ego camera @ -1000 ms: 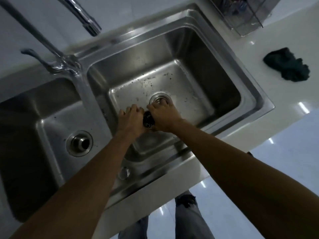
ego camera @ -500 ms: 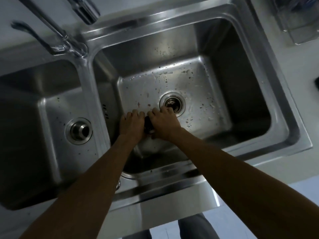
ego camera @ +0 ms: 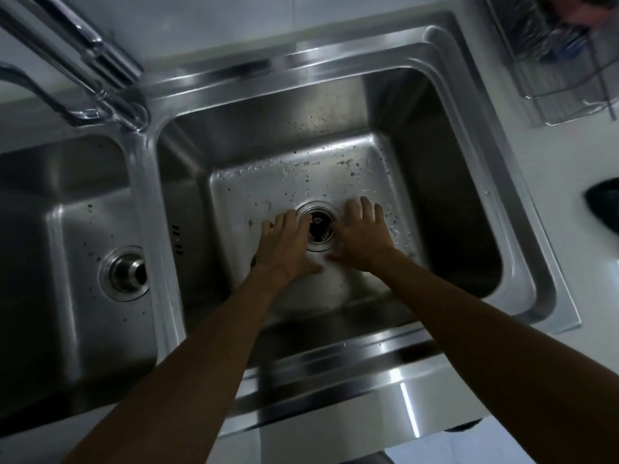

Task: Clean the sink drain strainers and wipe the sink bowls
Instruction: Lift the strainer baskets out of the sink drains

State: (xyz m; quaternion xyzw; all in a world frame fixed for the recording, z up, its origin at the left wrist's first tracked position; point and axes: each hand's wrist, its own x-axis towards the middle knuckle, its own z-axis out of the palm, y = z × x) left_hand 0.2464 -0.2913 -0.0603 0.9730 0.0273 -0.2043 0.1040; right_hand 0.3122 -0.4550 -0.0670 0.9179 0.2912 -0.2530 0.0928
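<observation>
In the right sink bowl (ego camera: 435,182) my two hands rest flat on the floor, one on each side of the drain (ego camera: 320,229). My left hand (ego camera: 284,242) has its fingers spread and its fingertips reach the drain's left rim. Fingers apart, my right hand (ego camera: 363,239) lies just right of the drain. Neither hand holds anything that I can see. The drain opening looks dark, with bits of debris inside. Food specks dot the bowl's floor. The left bowl (ego camera: 67,229) has a metal strainer (ego camera: 125,272) seated in its drain.
A chrome faucet (ego camera: 100,61) rises at the back left over the divider. A wire dish rack (ego camera: 569,78) stands on the white counter at the back right. A dark green cloth (ego camera: 603,205) lies at the right edge.
My hands were pressed together around a small dark object just in front of the drain. They have parted and now lie spread on both sides of the drain; the object is gone from them.
</observation>
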